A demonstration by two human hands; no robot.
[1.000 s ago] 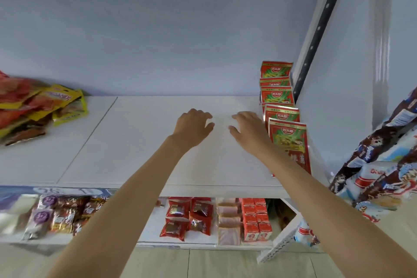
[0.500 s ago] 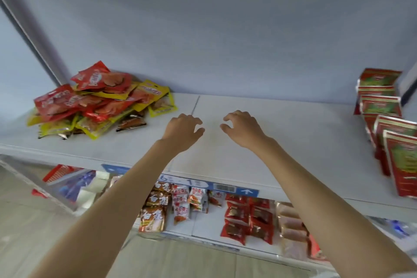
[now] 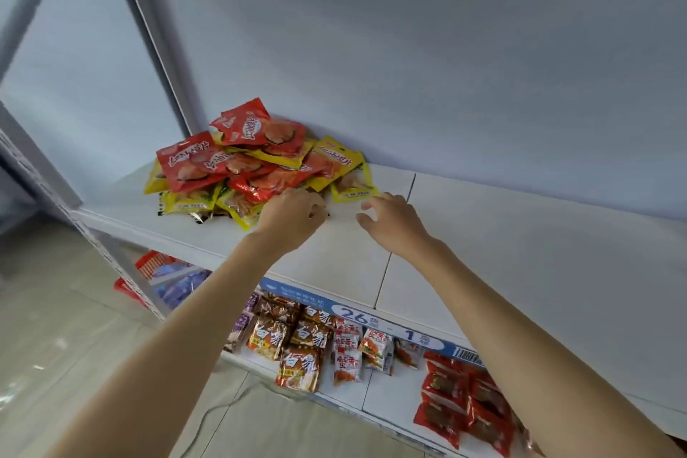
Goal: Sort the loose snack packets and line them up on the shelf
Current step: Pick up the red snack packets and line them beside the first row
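A loose pile of red and yellow snack packets (image 3: 256, 160) lies at the left end of the white shelf (image 3: 520, 253), against the back wall. One red packet (image 3: 256, 126) sits on top, and a yellow packet (image 3: 355, 182) lies flat at the pile's right edge. My left hand (image 3: 292, 217) is at the front right of the pile, its fingers curled down by a dark packet edge. Its palm side is hidden. My right hand (image 3: 396, 225) hovers just right of it, holding nothing, with loosely bent fingers near the yellow packet.
The shelf runs bare to the right of the hands. A blue price strip (image 3: 371, 316) lines its front edge. The lower shelf holds brown packets (image 3: 297, 342) and red packets (image 3: 464, 405). A grey upright post (image 3: 156, 48) stands left of the pile.
The view swung left, away from the upright row of green-and-red packets. Both hands moved left along the shelf, and the left hand has reached the pile.
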